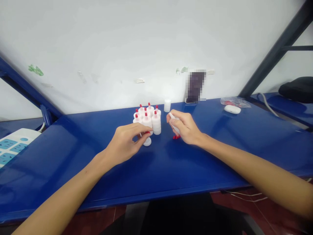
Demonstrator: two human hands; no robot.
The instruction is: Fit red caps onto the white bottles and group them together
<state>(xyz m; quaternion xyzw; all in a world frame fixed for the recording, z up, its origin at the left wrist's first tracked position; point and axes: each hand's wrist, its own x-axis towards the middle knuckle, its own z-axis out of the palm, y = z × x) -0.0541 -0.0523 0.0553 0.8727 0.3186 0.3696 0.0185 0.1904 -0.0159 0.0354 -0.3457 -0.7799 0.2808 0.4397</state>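
My left hand (126, 140) pinches the small red tip (147, 132) of a white nozzle cap (147, 142) between thumb and fingers. Whether that cap's round base rests on the table I cannot tell. Fingers of my right hand (184, 127) wrap round a tilted white bottle (176, 128), partly hidden by them. Several white bottles with red-tipped nozzle caps (156, 124) stand in a tight group just beyond my left hand. Loose red tips (176, 137) lie on the table below my right hand. Behind it a white bottle without a nozzle (167, 106) stands upright by the wall.
A blue table (166, 173) runs along a white wall. Against the wall leans a blurred dark phone-like object (195, 86). At the right lie a white rounded case (232, 109) and a clear bag with red pieces (238, 101). A white power strip (18, 143) sits at far left.
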